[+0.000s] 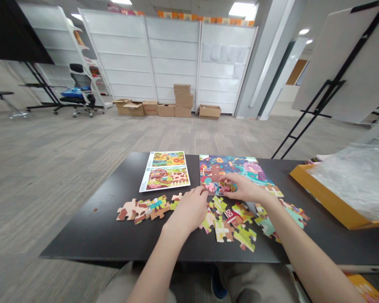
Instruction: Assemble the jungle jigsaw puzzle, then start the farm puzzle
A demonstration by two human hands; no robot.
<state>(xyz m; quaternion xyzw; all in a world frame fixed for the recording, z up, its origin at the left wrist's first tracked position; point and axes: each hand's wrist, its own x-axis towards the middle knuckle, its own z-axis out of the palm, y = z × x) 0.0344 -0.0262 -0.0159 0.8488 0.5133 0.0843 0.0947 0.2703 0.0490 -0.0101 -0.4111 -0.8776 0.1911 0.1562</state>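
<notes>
My right hand (242, 187) is over the lower part of a picture board (236, 165), its thumb and fingers closed round a small colourful jigsaw piece (229, 185). My left hand (189, 207) is at the board's lower left corner, fingers together and curled down beside a pink pig piece (211, 187). Whatever lies under those fingertips is hidden. Loose jigsaw pieces (223, 229) in green, red and white lie between my forearms. Brown-spotted cow pieces (131, 210) are spread to the left of my left hand. Mint-green pieces (295, 214) lie partly behind my right forearm.
A printed picture sheet (165, 171) with a farm scene and an animal scene lies at the back left of the black table (101, 235). On the right stands an orange box (331, 198) with clear plastic wrap (356, 176). Beyond the table are cardboard boxes (183, 101).
</notes>
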